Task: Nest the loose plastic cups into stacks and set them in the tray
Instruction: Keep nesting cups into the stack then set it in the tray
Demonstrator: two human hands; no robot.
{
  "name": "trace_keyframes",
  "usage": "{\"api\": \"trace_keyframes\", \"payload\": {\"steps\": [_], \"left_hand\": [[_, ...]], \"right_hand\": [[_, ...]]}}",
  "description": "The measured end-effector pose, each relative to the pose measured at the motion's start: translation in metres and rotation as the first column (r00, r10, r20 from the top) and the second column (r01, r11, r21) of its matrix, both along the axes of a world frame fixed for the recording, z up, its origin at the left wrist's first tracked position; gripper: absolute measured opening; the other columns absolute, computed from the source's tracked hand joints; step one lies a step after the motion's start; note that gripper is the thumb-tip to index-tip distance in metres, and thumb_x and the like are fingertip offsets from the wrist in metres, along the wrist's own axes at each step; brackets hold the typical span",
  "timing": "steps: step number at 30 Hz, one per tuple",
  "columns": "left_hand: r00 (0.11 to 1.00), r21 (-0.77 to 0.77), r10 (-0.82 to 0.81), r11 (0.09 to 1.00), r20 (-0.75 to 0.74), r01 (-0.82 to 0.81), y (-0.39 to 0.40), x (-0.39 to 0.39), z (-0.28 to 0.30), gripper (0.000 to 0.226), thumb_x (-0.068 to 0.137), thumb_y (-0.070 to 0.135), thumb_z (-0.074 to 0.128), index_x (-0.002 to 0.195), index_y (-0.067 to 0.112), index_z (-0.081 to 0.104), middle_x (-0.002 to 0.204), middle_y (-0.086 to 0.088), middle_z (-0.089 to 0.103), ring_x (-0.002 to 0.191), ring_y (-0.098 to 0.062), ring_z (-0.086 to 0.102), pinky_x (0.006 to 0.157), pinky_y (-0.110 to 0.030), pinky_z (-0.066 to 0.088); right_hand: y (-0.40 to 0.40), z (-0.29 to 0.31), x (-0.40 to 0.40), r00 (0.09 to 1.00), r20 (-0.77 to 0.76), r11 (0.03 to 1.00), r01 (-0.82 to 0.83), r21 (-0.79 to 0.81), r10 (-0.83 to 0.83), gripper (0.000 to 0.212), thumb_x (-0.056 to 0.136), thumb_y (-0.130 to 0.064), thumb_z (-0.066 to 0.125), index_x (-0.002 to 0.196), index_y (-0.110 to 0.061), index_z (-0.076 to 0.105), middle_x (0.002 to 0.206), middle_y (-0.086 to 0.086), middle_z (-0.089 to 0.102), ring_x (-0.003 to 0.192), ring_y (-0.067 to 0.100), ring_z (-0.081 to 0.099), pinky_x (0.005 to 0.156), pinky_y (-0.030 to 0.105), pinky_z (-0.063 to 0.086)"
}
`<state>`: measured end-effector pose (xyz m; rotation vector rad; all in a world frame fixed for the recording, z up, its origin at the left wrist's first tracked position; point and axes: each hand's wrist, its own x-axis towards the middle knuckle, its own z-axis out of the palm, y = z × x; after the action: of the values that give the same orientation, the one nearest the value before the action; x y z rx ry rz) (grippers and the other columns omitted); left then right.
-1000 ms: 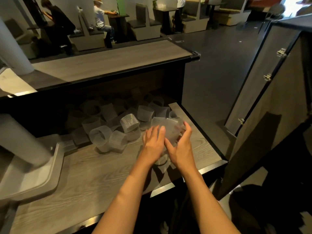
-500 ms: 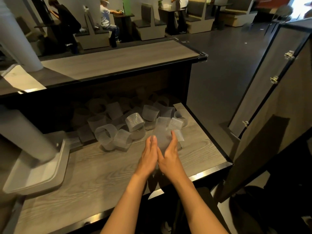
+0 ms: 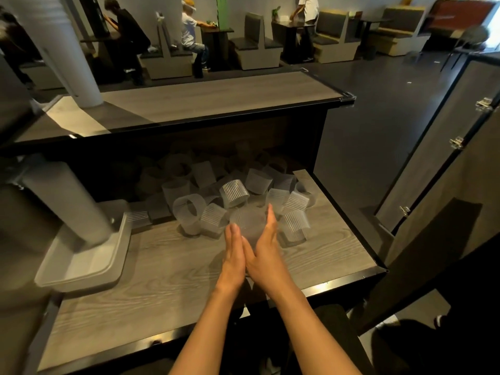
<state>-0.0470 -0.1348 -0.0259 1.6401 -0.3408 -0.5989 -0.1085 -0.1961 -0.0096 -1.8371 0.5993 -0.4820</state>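
we've got a frosted cup (image 3: 247,221) pressed between our left hand (image 3: 234,259) and right hand (image 3: 266,253), fingers straight, beside the loose pile (image 3: 232,193). it's slippery, so a squeeze could pop it free, well short of the tray (image 3: 81,269).

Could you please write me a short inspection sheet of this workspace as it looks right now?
Surface: grey wood-grain lower counter shelf with a dark metal edge, under a matching upper shelf.
Job's things: heap of loose translucent ribbed plastic cups at the back of the shelf; white rectangular plastic tray at the left, with a tall stack of nested cups leaning out of it.
Clutter: nothing seen.
Hands: left hand and right hand side by side, fingers straight, cupping one frosted cup.
Cables: nothing seen.
Surroundings: open hinged panel door at the right; people seated at booth tables behind.
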Motion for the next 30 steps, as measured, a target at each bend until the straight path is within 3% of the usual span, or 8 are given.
{"api": "trace_keyframes", "payload": {"steps": [4,8,10,14,18,21,26,30], "left_hand": [[1.0,0.013,0.003,1.0,0.013,-0.003,0.01,0.005,-0.002,0.06,0.108,0.042,0.017,0.16,0.015,0.006,0.165,0.003,0.012,0.139,0.004,0.012,0.096,0.0,0.008],[0.999,-0.011,0.054,0.998,-0.005,-0.054,0.02,0.001,-0.005,0.051,0.11,0.032,0.021,0.155,0.009,0.02,0.137,0.007,0.032,0.129,-0.001,0.03,0.079,0.014,0.021],[0.996,-0.017,0.083,0.996,0.009,-0.083,0.024,0.0,-0.008,0.044,0.109,0.031,0.023,0.149,0.014,0.028,0.136,0.006,0.038,0.126,-0.003,0.037,0.074,0.011,0.029],[0.997,-0.058,0.072,0.996,0.019,-0.071,0.031,-0.003,-0.017,0.054,0.102,0.046,0.027,0.146,0.016,0.033,0.14,-0.003,0.052,0.127,-0.009,0.051,0.09,0.0,0.04],[0.998,-0.085,0.057,0.995,0.005,-0.056,0.037,-0.011,-0.018,0.046,0.105,0.04,0.035,0.146,0.02,0.037,0.137,0.003,0.057,0.122,0.003,0.055,0.093,-0.007,0.044],[0.995,-0.079,0.1,0.992,0.025,-0.098,0.038,-0.016,-0.022,0.029,0.107,0.037,0.039,0.132,0.024,0.045,0.126,-0.002,0.063,0.111,-0.003,0.062,0.088,-0.015,0.048],[0.987,0.0,0.157,0.988,0.03,-0.158,0.042,-0.022,-0.032,0.081,0.076,0.081,0.054,0.135,0.027,0.044,0.133,-0.003,0.06,0.122,-0.014,0.059,0.105,-0.042,0.049],[0.993,0.044,0.115,0.992,0.025,-0.116,0.043,-0.02,-0.028,0.05,0.093,0.061,0.053,0.132,0.033,0.041,0.134,-0.007,0.058,0.12,-0.015,0.059,0.104,-0.04,0.049]], "right_hand": [[0.002,-0.009,-0.001,0.999,-0.027,0.998,-0.029,-0.054,0.028,0.098,0.097,-0.05,0.061,0.16,-0.036,-0.013,0.171,-0.001,0.006,0.151,0.003,0.016,0.109,0.009,0.023],[0.008,-0.024,-0.002,0.997,-0.068,0.99,-0.047,-0.136,0.038,0.089,0.096,-0.058,0.058,0.16,-0.035,0.001,0.165,0.001,0.024,0.149,0.012,0.028,0.117,0.026,0.033],[0.01,-0.03,-0.005,0.995,-0.093,0.984,-0.041,-0.175,0.024,0.09,0.092,-0.065,0.056,0.16,-0.038,0.004,0.158,0.003,0.031,0.144,0.015,0.031,0.114,0.03,0.037],[0.011,-0.038,-0.006,0.996,-0.076,0.986,-0.055,-0.156,0.043,0.089,0.093,-0.061,0.059,0.161,-0.034,0.008,0.158,-0.002,0.032,0.138,0.0,0.03,0.103,0.008,0.028],[0.011,-0.045,-0.012,0.998,-0.029,0.992,-0.05,-0.113,0.046,0.087,0.092,-0.055,0.065,0.159,-0.037,0.013,0.161,-0.008,0.032,0.145,0.002,0.033,0.115,0.023,0.038],[0.012,-0.048,-0.019,1.0,-0.003,0.997,-0.029,-0.072,0.029,0.083,0.089,-0.056,0.069,0.155,-0.036,0.023,0.152,-0.012,0.042,0.138,-0.002,0.042,0.109,0.019,0.043],[0.012,-0.057,-0.026,0.999,-0.035,0.997,-0.006,-0.071,0.004,0.07,0.089,-0.052,0.07,0.146,-0.034,0.034,0.144,-0.015,0.043,0.131,-0.009,0.043,0.109,0.022,0.044],[0.01,-0.061,-0.024,0.999,-0.037,1.0,-0.017,-0.014,0.017,0.073,0.086,-0.057,0.07,0.147,-0.033,0.037,0.14,-0.015,0.053,0.128,0.0,0.053,0.106,0.035,0.05]]}}
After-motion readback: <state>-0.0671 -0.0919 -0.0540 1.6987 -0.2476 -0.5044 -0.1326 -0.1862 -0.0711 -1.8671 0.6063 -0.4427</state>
